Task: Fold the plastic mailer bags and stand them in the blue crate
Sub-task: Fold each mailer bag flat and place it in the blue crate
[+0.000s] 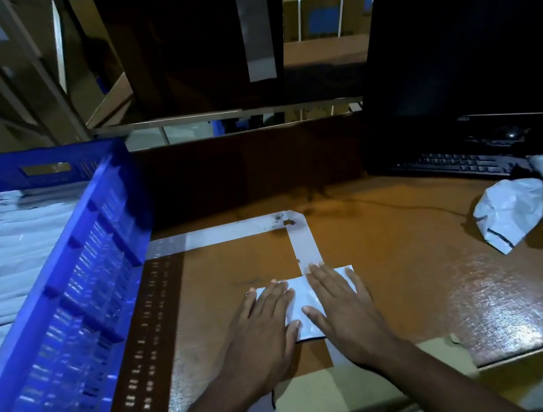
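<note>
head view: both hands flat on one folded mailer bag (297,301) at mid counter (408,257).
left hand (262,328): fingers straight, pressing the bag's left half.
right hand (342,307): likewise on the right half, holding nothing.
step: creasing the fold.
tip: sweep firmly outward so it stays flat enough to stand.
blue crate (96,249): left, bags standing inside.

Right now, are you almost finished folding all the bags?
Not quite. Many folded bags already stand in the blue crate. Both hands, left hand and right hand, press one mailer bag flat on the table. At least two crumpled bags by the keyboard still wait.
</note>
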Available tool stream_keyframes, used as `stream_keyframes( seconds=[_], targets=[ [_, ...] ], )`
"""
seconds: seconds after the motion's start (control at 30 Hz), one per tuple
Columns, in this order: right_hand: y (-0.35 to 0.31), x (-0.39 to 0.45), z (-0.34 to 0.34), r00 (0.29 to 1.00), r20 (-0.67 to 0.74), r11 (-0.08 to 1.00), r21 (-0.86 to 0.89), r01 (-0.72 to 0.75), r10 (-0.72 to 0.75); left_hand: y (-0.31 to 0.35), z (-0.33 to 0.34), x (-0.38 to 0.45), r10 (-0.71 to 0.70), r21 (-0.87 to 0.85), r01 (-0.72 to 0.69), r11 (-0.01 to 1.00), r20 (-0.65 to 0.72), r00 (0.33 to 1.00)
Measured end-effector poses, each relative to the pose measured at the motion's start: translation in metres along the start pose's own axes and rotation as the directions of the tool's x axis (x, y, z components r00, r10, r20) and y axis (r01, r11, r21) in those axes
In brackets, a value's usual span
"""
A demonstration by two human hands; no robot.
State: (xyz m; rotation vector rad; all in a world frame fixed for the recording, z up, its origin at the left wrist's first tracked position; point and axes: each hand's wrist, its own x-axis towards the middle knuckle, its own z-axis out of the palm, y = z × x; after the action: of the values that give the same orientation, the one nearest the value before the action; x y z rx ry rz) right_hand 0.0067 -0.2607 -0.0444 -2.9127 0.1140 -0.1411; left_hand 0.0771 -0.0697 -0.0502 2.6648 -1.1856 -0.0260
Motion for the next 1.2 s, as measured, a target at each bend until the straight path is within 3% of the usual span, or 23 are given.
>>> stream_keyframes(
  seconds=[0.33,0.57,0.7,0.9,1.2],
  targets=[
    [0.027,-0.019,-0.002,0.988,0.095,0.991,-0.057,-0.119,0.124,-0.005,0.006,-0.008,-0.026,0.004,0.026,1.000,0.020,0.999],
    [0.025,-0.028,-0.003,0.970,0.088,0.973,-0.041,-0.226,0.229,-0.015,-0.002,-0.018,-0.082,-0.009,0.082,0.997,0.014,0.997],
    [0.019,-0.045,-0.013,0.964,-0.002,0.948,0.181,-0.260,0.264,-0.025,-0.010,-0.030,-0.085,-0.207,0.074,0.976,-0.043,0.995],
    [0.009,-0.079,-0.007,0.985,-0.040,0.897,0.420,-0.136,0.168,-0.034,-0.004,-0.055,0.027,-0.291,-0.050,0.955,-0.084,0.996],
    [-0.007,-0.078,-0.004,0.957,-0.175,0.944,0.276,-0.178,0.232,-0.032,-0.020,-0.051,-0.061,-0.305,0.009,0.952,-0.161,0.985]
  ],
)
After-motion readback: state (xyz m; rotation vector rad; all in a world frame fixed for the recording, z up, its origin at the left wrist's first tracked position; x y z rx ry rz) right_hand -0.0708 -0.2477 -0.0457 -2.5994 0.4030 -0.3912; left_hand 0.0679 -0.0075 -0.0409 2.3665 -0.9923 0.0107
